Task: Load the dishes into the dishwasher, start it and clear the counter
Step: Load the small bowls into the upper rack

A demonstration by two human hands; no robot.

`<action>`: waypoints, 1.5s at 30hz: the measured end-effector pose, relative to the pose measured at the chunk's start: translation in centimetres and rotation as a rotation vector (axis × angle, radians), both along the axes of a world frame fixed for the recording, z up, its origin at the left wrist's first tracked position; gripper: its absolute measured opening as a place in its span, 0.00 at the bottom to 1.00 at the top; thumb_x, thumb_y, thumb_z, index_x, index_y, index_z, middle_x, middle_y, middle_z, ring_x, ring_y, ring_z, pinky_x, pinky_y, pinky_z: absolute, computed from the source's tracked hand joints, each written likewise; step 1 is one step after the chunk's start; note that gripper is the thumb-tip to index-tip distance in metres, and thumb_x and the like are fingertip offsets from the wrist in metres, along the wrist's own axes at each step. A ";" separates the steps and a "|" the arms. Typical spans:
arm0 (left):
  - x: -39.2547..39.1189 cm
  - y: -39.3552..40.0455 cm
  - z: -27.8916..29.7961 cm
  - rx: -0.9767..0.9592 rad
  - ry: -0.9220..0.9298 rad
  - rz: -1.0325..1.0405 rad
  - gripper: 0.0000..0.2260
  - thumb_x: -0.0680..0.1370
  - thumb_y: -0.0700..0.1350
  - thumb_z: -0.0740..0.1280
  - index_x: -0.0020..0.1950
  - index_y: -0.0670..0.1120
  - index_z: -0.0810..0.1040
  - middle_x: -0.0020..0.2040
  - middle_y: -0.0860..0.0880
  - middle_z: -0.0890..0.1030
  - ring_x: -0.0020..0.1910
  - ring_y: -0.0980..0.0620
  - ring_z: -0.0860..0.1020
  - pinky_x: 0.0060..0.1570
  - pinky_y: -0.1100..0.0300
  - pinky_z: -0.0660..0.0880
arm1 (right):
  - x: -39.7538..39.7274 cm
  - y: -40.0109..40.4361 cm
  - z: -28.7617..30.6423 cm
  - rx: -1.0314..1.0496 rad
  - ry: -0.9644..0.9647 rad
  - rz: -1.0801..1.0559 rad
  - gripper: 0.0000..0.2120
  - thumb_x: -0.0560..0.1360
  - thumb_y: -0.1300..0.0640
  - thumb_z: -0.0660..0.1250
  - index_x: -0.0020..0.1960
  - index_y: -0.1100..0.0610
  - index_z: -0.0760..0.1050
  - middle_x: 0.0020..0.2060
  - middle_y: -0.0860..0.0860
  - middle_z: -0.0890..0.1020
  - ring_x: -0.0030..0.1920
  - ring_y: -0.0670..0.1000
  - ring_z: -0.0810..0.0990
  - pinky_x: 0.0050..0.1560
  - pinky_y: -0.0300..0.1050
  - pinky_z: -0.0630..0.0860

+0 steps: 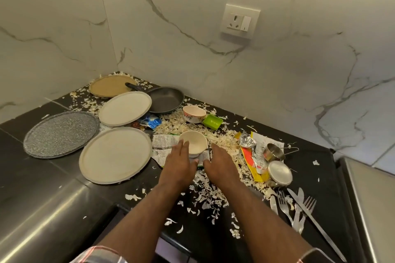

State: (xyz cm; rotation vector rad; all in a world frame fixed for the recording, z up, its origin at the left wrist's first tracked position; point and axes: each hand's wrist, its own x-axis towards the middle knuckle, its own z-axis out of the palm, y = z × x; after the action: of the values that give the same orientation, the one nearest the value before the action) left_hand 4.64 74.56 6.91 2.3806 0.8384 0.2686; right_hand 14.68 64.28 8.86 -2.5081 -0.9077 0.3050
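A cream bowl stands upright in the middle of the black counter, on torn wrappers. My left hand lies flat against its left side with straight fingers. My right hand is spread just to the bowl's right, fingers straight, holding nothing. Two cream plates, a grey speckled plate and a brown plate lie to the left. A dark frying pan, a floral bowl and a green square dish sit behind.
Vegetable peelings and wrappers litter the counter. Two steel cups lie at the right, with forks and knives near the front edge. A steel surface is at the lower left. A wall socket is above.
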 end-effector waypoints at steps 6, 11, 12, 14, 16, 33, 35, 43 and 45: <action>2.7 2.2 -0.4 -0.110 -0.101 0.108 0.32 0.83 0.53 0.62 0.82 0.47 0.52 0.83 0.47 0.48 0.81 0.48 0.51 0.77 0.51 0.53 | 5.2 2.9 0.1 0.013 0.023 -0.038 0.24 0.80 0.56 0.62 0.75 0.56 0.66 0.71 0.54 0.74 0.69 0.56 0.72 0.66 0.51 0.71; 4.7 3.5 -0.6 -0.141 -0.142 0.173 0.30 0.83 0.52 0.62 0.82 0.48 0.53 0.82 0.47 0.53 0.80 0.49 0.53 0.76 0.54 0.54 | 10.0 5.6 0.2 -0.044 -0.076 -0.019 0.24 0.79 0.58 0.64 0.75 0.53 0.69 0.70 0.54 0.76 0.69 0.57 0.73 0.65 0.54 0.74; 5.0 3.6 -0.6 -0.146 -0.149 0.183 0.30 0.83 0.52 0.62 0.82 0.48 0.54 0.82 0.47 0.54 0.80 0.49 0.54 0.76 0.54 0.55 | 10.8 6.0 0.2 -0.066 -0.086 0.000 0.25 0.79 0.60 0.63 0.76 0.53 0.68 0.70 0.54 0.75 0.70 0.57 0.72 0.66 0.54 0.73; 5.5 3.9 -0.7 -0.147 -0.159 0.199 0.29 0.83 0.51 0.62 0.81 0.47 0.55 0.81 0.47 0.57 0.79 0.50 0.56 0.75 0.55 0.55 | 12.1 7.1 0.0 -0.104 -0.075 0.034 0.26 0.79 0.62 0.62 0.76 0.53 0.67 0.70 0.55 0.75 0.71 0.58 0.70 0.65 0.55 0.74; 5.6 4.1 -0.7 -0.150 -0.165 0.204 0.28 0.83 0.51 0.62 0.81 0.47 0.57 0.80 0.47 0.60 0.78 0.50 0.59 0.73 0.57 0.57 | 12.9 7.6 -0.3 -0.149 -0.071 0.061 0.25 0.78 0.63 0.61 0.75 0.53 0.68 0.67 0.56 0.77 0.69 0.59 0.72 0.63 0.56 0.75; 9.1 5.7 3.1 -0.196 -0.409 0.304 0.20 0.81 0.52 0.66 0.72 0.50 0.71 0.68 0.49 0.76 0.59 0.51 0.78 0.57 0.54 0.75 | 13.8 8.0 2.7 0.912 1.005 -0.395 0.07 0.84 0.60 0.60 0.56 0.57 0.77 0.44 0.56 0.81 0.33 0.47 0.73 0.31 0.40 0.71; 10.0 5.9 4.1 -0.490 -0.484 0.330 0.23 0.80 0.57 0.67 0.73 0.52 0.69 0.68 0.47 0.75 0.58 0.48 0.80 0.58 0.47 0.79 | 12.8 8.2 3.4 0.890 1.024 -0.229 0.08 0.84 0.59 0.60 0.53 0.58 0.77 0.42 0.55 0.80 0.33 0.48 0.73 0.32 0.41 0.71; 9.4 7.9 5.2 -1.277 -0.834 0.553 0.17 0.78 0.53 0.70 0.63 0.46 0.75 0.61 0.39 0.74 0.60 0.37 0.77 0.54 0.40 0.81 | 11.5 9.6 3.5 0.582 0.738 0.162 0.06 0.79 0.58 0.69 0.53 0.58 0.83 0.46 0.53 0.85 0.38 0.47 0.80 0.37 0.41 0.75; 8.6 8.6 4.8 -1.314 -0.871 0.621 0.12 0.78 0.48 0.69 0.59 0.47 0.75 0.62 0.40 0.74 0.61 0.37 0.76 0.51 0.41 0.82 | 12.8 10.2 2.4 0.461 0.362 0.027 0.10 0.79 0.57 0.70 0.59 0.56 0.82 0.56 0.52 0.84 0.49 0.49 0.82 0.45 0.42 0.77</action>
State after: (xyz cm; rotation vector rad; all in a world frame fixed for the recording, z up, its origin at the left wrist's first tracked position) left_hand 13.23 83.16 11.67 0.6297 0.8520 0.6631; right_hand 27.51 74.51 11.26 -1.9398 -0.7616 0.4791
